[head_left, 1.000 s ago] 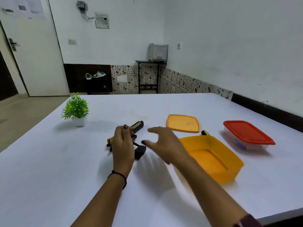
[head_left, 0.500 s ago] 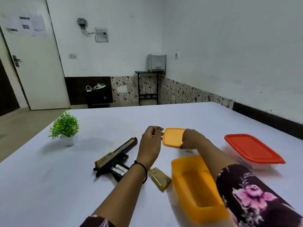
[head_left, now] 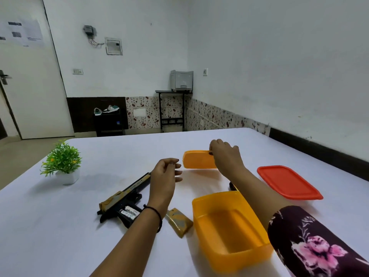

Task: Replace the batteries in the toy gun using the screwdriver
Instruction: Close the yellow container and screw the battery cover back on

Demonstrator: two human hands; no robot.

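The left hand [head_left: 166, 176] is drawing back from the orange lid [head_left: 196, 159] it was reaching half a second ago, and the right hand [head_left: 224, 154] is now tipping that lid up off the worktop [head_left: 60, 236]. The right hand is pinching the lid's far rim. The left is hanging loosely curled, holding nothing I can see.

The toy gun [head_left: 123, 198] is lying on its side just under the left wrist. Its grip is open and the batteries [head_left: 129, 212] are showing. The loose battery cover [head_left: 178, 221] is sitting close beside the orange tub [head_left: 215, 196].

What looks like the screwdriver [head_left: 231, 185] is peeking out from behind the right forearm. That forearm is crossing right over it and the tub, so a careless pull-back could be knocking either one. Anything small on the lid would be sliding off as it tilts.
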